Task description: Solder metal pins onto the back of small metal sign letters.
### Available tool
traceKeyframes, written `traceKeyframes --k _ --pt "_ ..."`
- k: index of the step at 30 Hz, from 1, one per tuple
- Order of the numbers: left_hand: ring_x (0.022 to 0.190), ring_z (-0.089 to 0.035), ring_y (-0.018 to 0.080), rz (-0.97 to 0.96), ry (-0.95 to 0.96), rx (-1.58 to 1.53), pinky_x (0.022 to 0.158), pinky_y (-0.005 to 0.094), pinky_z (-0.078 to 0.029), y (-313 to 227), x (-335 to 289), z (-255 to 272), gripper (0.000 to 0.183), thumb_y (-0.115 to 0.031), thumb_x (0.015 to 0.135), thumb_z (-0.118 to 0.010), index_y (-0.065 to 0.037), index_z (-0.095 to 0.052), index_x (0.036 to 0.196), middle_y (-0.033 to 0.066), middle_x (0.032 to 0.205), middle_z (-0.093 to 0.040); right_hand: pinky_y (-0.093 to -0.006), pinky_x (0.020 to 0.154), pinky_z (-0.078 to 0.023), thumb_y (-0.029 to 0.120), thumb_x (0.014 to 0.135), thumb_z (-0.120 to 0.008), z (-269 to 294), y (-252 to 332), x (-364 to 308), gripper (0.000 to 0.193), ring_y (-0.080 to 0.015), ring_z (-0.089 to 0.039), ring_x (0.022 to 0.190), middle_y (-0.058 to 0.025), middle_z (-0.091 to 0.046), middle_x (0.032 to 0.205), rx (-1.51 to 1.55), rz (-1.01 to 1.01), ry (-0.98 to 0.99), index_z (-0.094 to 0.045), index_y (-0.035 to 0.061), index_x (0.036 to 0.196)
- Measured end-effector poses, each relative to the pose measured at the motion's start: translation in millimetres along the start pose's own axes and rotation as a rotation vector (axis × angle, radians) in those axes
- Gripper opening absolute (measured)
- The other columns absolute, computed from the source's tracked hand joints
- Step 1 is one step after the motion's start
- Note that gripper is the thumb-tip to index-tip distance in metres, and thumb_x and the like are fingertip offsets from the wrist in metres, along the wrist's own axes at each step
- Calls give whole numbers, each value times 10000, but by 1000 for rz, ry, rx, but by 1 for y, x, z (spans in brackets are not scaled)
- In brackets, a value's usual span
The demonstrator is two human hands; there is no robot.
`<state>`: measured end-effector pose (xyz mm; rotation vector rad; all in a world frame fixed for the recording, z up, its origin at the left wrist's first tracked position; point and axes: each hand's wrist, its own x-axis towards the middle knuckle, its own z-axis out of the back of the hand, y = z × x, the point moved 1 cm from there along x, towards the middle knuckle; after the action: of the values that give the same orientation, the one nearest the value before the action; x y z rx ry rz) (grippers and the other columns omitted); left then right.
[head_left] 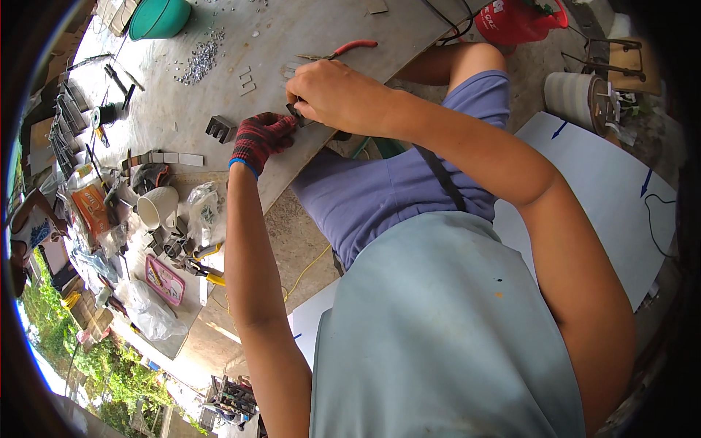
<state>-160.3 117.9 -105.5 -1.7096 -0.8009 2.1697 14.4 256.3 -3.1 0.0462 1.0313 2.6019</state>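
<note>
My left hand (261,140), in a red and black knit glove with a blue cuff, is closed on a small dark metal piece (294,114) at the table's near edge. My bare right hand (334,93) reaches over from the right, its curled fingers on the same piece. The fingers hide most of its shape. A dark, slotted metal bracket (220,129) stands just left of the glove. Beyond my right hand lie red-handled pliers (354,47), their jaws pointing left. A flat, notched metal strip (247,80) rests farther left on the table.
Small shiny metal bits (198,62) are heaped near a green basin (161,20). Toward the left stand a cream mug (157,207), a pink tray (165,279), yellow-handled pliers (212,277) and plastic bags (150,310). A red gas cylinder (517,20) is beyond my knee.
</note>
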Motion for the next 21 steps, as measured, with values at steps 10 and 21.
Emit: traceKeyframes --k 10,21 --pt "627 -686 145 7 0 32 563 282 -535 -2 0 0 282 -254 899 -839 -9 -752 1010 68 847 -761 -441 938 -529 109 920 -661 -1 -4 5 141 -343 -674 1027 -174 -701 995 -8 37 -40 -703 -11 982" --pt "613 -671 138 0 -5 22 549 280 -525 -1 0 -1 283 -263 914 -825 -1 -762 1000 63 825 -754 -448 930 -528 46 906 -627 -4 10 3 83 -378 -673 988 -200 -668 964 -182 89 11 -666 -25 924"
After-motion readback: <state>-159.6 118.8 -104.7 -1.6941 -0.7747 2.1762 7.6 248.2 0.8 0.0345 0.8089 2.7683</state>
